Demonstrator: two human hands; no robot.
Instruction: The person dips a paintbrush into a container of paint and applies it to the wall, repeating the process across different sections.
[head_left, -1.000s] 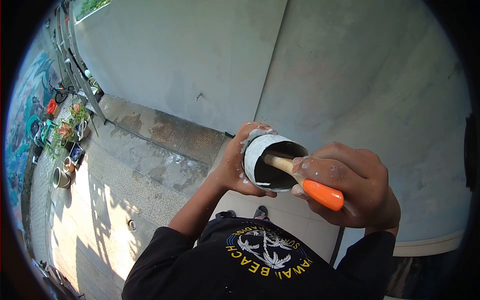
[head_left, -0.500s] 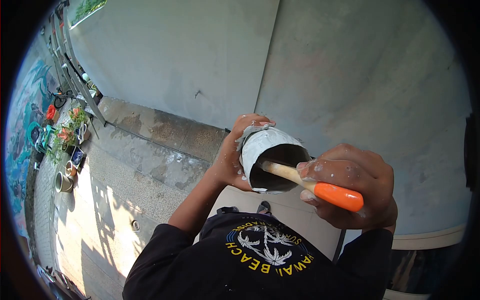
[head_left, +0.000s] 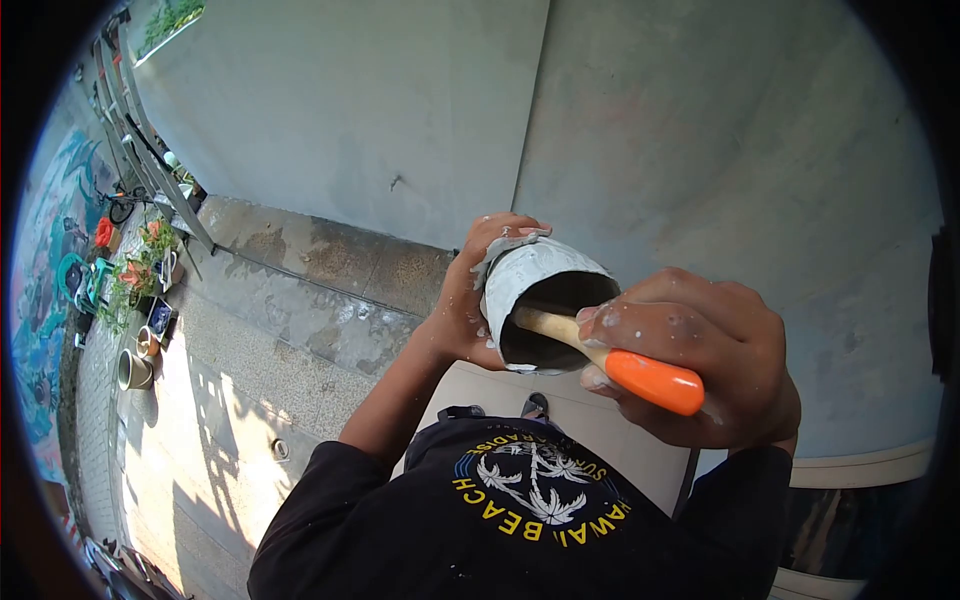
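Observation:
My left hand (head_left: 480, 285) is wrapped round a white-smeared, cup-like container (head_left: 545, 265), its open mouth tilted toward me. White paint specks cover the skin and the container's outside. In my right hand (head_left: 705, 350) is a paintbrush (head_left: 655, 382) with a pale wooden handle that ends in an orange tip. The handle slants down into the container's mouth, so the bristle end is hidden inside. Fingers and thumb of the right hand close round the handle near the orange part, close to the rim.
A grey wall (head_left: 360, 110) with a vertical seam stands in front of me. To the left, a paved floor (head_left: 240, 350) carries potted plants (head_left: 135, 270) and an empty pot (head_left: 134, 370). Farther off are a metal railing (head_left: 160, 170) and a painted mural wall (head_left: 50, 220).
My right hand has moved slightly left and up, and the brush handle sits a little deeper in the container. The left hand keeps its hold, the container shifting slightly.

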